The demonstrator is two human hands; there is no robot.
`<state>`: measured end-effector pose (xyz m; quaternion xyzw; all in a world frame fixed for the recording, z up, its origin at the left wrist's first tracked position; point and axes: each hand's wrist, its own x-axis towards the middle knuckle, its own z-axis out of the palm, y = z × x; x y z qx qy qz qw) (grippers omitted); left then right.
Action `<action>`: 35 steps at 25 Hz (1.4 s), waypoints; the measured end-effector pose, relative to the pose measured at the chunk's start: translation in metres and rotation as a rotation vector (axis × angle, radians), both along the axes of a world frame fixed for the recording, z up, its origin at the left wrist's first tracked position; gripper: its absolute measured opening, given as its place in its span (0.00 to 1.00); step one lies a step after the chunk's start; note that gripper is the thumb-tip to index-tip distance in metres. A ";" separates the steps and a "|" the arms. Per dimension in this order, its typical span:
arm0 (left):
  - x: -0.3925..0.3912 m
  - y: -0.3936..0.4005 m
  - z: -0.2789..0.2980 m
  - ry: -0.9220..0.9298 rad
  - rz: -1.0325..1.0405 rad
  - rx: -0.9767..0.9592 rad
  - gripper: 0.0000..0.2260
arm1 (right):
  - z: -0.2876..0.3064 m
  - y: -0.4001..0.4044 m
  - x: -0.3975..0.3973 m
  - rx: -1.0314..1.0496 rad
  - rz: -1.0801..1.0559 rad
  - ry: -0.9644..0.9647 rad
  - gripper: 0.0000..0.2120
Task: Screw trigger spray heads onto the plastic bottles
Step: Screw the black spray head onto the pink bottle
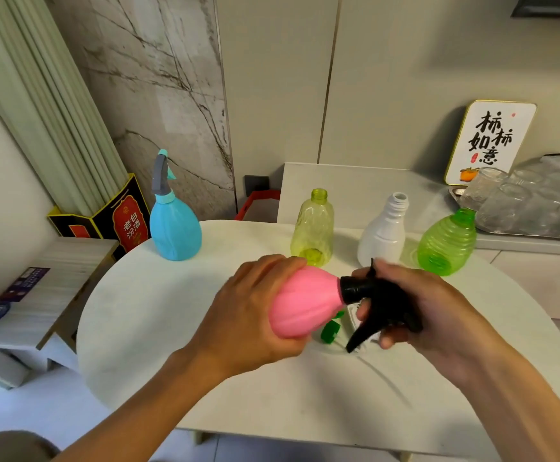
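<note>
The left hand (pixel 248 315) wraps round the belly of the pink bottle (pixel 305 301), held sideways above the white bench (pixel 158 328), its long axis running left to right with the neck toward the right hand (pixel 415 305). That grip is closed round the black trigger head (pixel 375 295), whose collar sits on the neck; whether the thread is fully home I cannot tell. The coming twist turns about that level axis, so the right hand does the turning. Behind, a blue bottle (pixel 175 228) already wears its head, while the yellow bottle (pixel 312 225), white bottle (pixel 385 231) and green bottle (pixel 448 241) stand open-necked. A green cap (pixel 330 333) lies under the pink one. The plaque (pixel 492 141) reads 柿柿如意.
</note>
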<state>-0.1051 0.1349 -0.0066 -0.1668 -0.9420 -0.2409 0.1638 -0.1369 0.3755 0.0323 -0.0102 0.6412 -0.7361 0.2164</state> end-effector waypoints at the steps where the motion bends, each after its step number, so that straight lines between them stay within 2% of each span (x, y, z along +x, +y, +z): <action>1: 0.001 0.000 0.004 -0.153 -0.035 0.153 0.42 | 0.001 0.001 -0.002 -0.067 0.013 -0.020 0.23; 3: 0.001 0.001 0.011 -0.488 -0.151 0.471 0.38 | -0.003 0.000 -0.006 -0.140 -0.009 0.021 0.21; 5: 0.003 0.004 0.013 -0.778 -0.294 0.734 0.32 | -0.011 -0.007 -0.006 -0.353 0.035 0.036 0.19; 7: 0.005 0.007 0.011 -0.965 -0.421 0.933 0.30 | -0.017 -0.016 0.000 -0.581 0.214 0.065 0.21; 9: 0.008 0.008 0.008 -1.087 -0.507 1.076 0.33 | -0.021 -0.020 0.004 -0.614 0.333 0.140 0.23; 10: 0.009 0.009 0.008 -1.110 -0.507 1.124 0.33 | -0.021 -0.023 0.005 -0.594 0.307 0.169 0.22; 12: 0.009 0.010 0.010 -1.031 -0.412 1.149 0.32 | -0.020 -0.028 0.005 -0.528 0.143 0.186 0.19; 15: 0.011 0.014 0.011 -0.800 -0.241 0.968 0.32 | -0.022 -0.032 0.004 -0.435 -0.026 0.194 0.16; 21: 0.013 0.011 0.023 -1.003 -0.405 1.023 0.23 | -0.014 -0.030 0.001 -0.544 0.163 0.179 0.22; 29: 0.014 0.011 0.018 -0.901 -0.342 1.055 0.23 | -0.014 -0.039 0.009 -0.445 -0.012 0.202 0.19; 31: 0.014 0.012 0.018 -0.892 -0.344 1.051 0.24 | -0.012 -0.039 0.010 -0.411 -0.037 0.193 0.16; 35: 0.015 0.017 0.012 -0.871 -0.306 1.008 0.29 | -0.014 -0.036 0.011 -0.363 -0.056 0.191 0.14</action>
